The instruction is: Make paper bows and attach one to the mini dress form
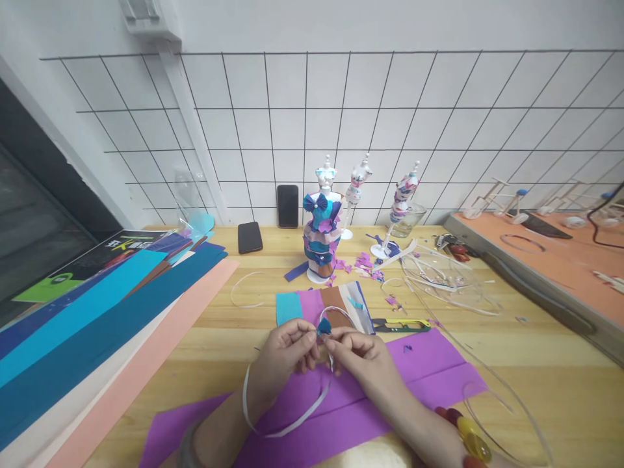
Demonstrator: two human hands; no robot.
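Observation:
My left hand (287, 351) and my right hand (358, 354) meet above a purple paper sheet (433, 367). Between their fingertips is a small dark blue paper piece (324, 326), pinched from both sides. A thin white strip (297, 426) loops from the fingers down past my left wrist, and another part of it arches above the blue piece. Just behind the hands lie squares of turquoise, purple and brown paper (336, 300). A yellow-and-black cutter (402, 325) rests to the right of them.
A small dress form (322, 234) in colored paper stands behind the hands, with two slimmer ones (403, 195) beyond. Long paper strips (121, 312) cover the left side. Two phones (250, 238) are near the wall. Tangled white strips (448, 279) and an orange-topped board (550, 266) lie right.

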